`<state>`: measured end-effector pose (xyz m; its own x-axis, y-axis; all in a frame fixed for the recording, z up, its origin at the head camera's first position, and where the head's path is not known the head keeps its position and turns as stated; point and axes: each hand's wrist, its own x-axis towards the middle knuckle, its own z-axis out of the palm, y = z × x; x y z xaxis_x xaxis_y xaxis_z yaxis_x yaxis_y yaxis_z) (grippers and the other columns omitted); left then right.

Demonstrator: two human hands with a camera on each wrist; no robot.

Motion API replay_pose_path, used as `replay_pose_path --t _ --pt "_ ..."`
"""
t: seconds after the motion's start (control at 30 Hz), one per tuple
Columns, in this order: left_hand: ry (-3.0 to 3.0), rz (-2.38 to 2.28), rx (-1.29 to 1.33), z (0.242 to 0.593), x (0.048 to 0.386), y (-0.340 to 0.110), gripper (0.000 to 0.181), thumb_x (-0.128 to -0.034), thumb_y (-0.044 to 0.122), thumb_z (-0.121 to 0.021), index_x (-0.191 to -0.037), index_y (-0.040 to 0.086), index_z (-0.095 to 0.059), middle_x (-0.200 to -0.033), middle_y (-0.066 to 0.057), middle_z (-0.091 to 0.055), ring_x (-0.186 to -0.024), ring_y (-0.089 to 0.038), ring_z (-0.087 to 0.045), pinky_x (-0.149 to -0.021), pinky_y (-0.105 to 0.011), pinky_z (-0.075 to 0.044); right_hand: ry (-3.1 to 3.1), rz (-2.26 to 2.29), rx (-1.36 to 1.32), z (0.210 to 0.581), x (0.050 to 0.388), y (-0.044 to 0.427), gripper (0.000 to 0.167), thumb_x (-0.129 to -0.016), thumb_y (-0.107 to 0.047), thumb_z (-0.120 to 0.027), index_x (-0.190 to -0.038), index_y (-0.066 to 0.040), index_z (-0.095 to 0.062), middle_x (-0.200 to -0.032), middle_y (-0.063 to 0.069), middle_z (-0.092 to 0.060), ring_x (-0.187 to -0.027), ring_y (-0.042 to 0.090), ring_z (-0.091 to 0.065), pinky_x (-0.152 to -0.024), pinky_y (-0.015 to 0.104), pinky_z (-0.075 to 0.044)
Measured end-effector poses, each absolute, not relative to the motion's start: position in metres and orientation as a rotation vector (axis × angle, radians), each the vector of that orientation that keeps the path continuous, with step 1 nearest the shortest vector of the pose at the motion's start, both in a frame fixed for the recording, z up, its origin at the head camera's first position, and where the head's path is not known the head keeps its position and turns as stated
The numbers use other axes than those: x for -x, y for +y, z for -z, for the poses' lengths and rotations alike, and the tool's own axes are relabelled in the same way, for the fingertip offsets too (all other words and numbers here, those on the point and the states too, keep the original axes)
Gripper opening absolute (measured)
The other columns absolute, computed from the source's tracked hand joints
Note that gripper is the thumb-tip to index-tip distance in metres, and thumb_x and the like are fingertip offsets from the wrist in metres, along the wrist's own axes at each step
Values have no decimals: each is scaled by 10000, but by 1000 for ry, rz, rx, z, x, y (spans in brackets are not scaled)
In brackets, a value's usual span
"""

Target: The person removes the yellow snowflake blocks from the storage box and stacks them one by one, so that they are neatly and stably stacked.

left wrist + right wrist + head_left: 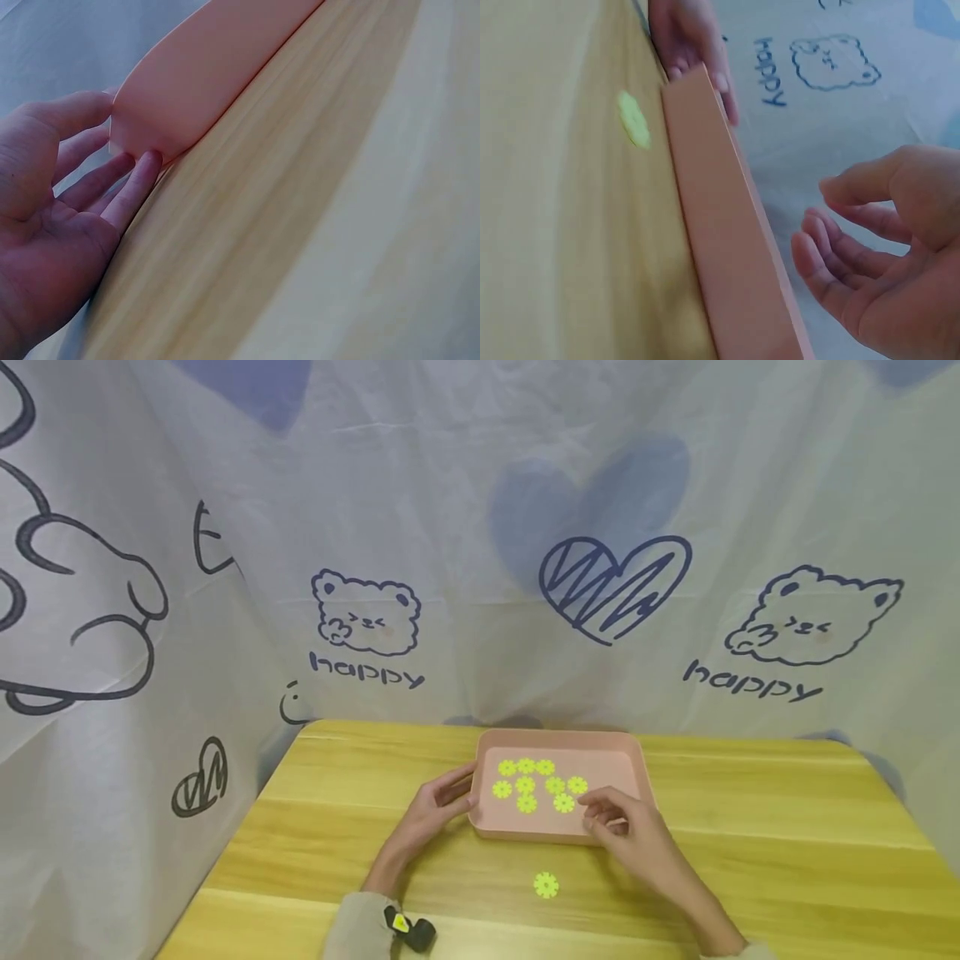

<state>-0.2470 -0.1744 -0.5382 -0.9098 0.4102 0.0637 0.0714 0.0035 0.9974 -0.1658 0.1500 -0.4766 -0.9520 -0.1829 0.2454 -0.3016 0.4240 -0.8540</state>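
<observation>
A shallow pink tray [607, 764] lies on the table, with several yellow-green notched plastic discs [526, 785], like snowflake building pieces, spread over its floor. My left hand [437, 802] touches the tray's left end; in the left wrist view its relaxed fingertips [152, 159] rest against the corner. Over the tray's front right part hovers my right hand [628, 828], close to the rightmost discs. Its fingers [810, 259] are loosely bent and a gap separates them from the thumb, with nothing between. One single disc [546, 885] lies on the wood in front of the tray.
The wooden table [750, 843] reaches back to a pale hanging cloth [465, 527] printed with hearts and bears. More cloth hangs along the left side. A small black device [411, 929] is strapped at the left sleeve.
</observation>
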Motion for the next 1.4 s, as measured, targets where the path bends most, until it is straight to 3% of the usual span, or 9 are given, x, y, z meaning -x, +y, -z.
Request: replay_pose_path --t 0.43,0.7,0.93,1.13,1.4 --pt "2053 -1988 -486 539 250 -175 588 -1005 48 -657 -1543 1 -425 -1581 -175 -427 -1451 -333 -417 -1130 -341 -417 -2720 -1265 -313 494 233 154 266 -904 61 -632 -1156 7 -696 -1052 163 -670 -940 273 -633 -870 456 -570" --pt "2054 -1978 -499 542 250 -171 579 -1008 45 -650 -1544 9 -431 -1596 -155 -413 -1456 -324 -411 -1126 -334 -424 -2873 -1243 -144 506 249 158 284 -896 -62 -716 -1171 8 -707 -1044 100 -687 -946 242 -603 -872 410 -536" --pt "2056 -1985 -494 541 252 -174 585 -1004 44 -655 -1542 4 -428 -1597 -165 -406 -1457 -338 -406 -1132 -342 -413 -2876 -1225 -155 513 255 154 274 -876 -107 -792 -1117 8 -734 -1004 89 -674 -887 222 -573 -811 368 -522" --pt "2061 -1992 -507 540 251 -176 580 -1007 50 -652 -1542 8 -431 -1595 -159 -411 -1450 -341 -416 -1117 -339 -433 -2863 -1239 -163 514 257 153 225 -857 -92 -798 -1050 -7 -720 -937 71 -655 -843 204 -564 -758 329 -501" --pt "2047 -1988 -519 540 251 -175 585 -1009 55 -652 -1544 -3 -421 -1594 -174 -408 -1448 -346 -418 -1115 -331 -434 -2734 -1444 -142 511 257 160 87 -909 21 -687 -993 14 -663 -892 107 -650 -802 213 -621 -709 277 -531"
